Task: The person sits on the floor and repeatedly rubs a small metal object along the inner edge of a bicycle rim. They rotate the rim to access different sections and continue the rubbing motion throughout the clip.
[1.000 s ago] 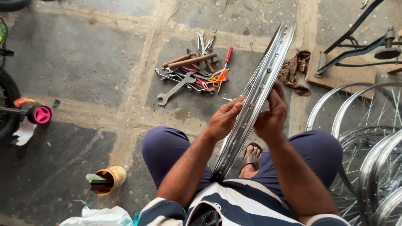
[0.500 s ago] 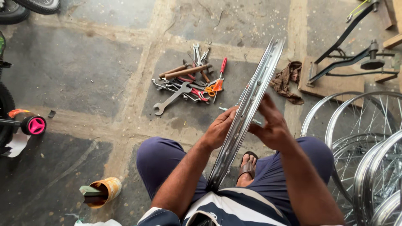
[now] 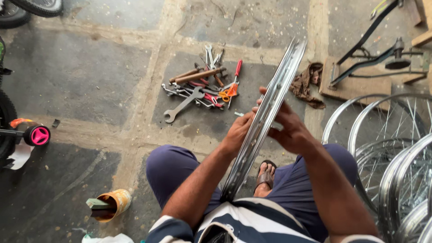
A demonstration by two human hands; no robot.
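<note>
**Bare rim on edge between my hands, with little to stop it slipping**

I have the bicycle wheel rim [image 3: 265,117] standing on edge between my knees, its lower end down by my lap and its upper end leaning out over the stone floor [image 3: 90,76]; my left hand [image 3: 238,132] is curled against its left side and my right hand [image 3: 288,128] lies on its right side, fingers partly spread, thumb hooked over the edge; I cannot tell how firmly either one is pinching.

What could go wrong, as I judge it: the polished metal could slide through so loose a hold and the rim could tip forward onto the pile of spanners and pliers [image 3: 202,87]; the lower end sits near my sandalled foot [image 3: 265,175], so a slip downward could catch my toes; the rim's thin edge could also nip a finger if it twists.

Against half a second ago, the rim stands much as it did; my right hand has shifted a little higher along it and its fingers lie flatter; the small tin [image 3: 112,204] shows further into view, so my head has tilted.
</note>
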